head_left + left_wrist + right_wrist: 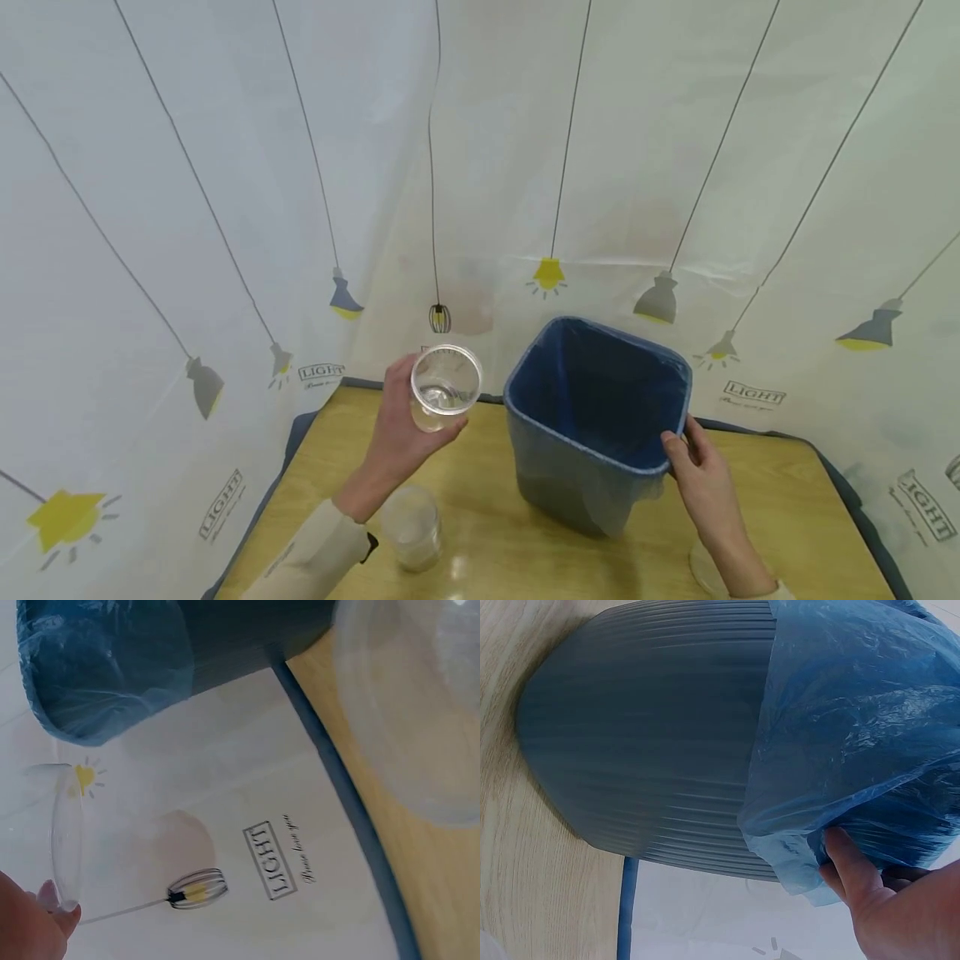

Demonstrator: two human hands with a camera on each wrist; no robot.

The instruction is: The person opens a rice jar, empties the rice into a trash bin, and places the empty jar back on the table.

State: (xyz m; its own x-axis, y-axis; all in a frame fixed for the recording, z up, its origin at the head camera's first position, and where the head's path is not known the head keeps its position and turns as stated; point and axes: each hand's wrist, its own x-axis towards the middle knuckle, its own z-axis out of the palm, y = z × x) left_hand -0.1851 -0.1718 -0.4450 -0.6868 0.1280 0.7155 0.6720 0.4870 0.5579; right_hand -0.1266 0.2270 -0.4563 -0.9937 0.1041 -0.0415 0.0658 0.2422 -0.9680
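My left hand [401, 429] grips a clear plastic cup [446, 385] above the table, its open mouth tilted toward the head camera. In the left wrist view only part of that hand [34, 926] shows at the lower left, on the cup [67, 840]. A blue trash bin [555, 492] stands to the cup's right, with a thin blue bag [840, 727] folded over its rim. My right hand [701, 479] pinches the bin's bagged rim at the near right corner. Up close, the right fingers [847, 859] hold the bag's edge there.
Another clear container [412, 529] stands on the wooden table [480, 467] near my left wrist. Part of a further clear round container [703, 571] shows beside my right forearm. White sheeting [495, 167] printed with lamps surrounds the table's back and sides.
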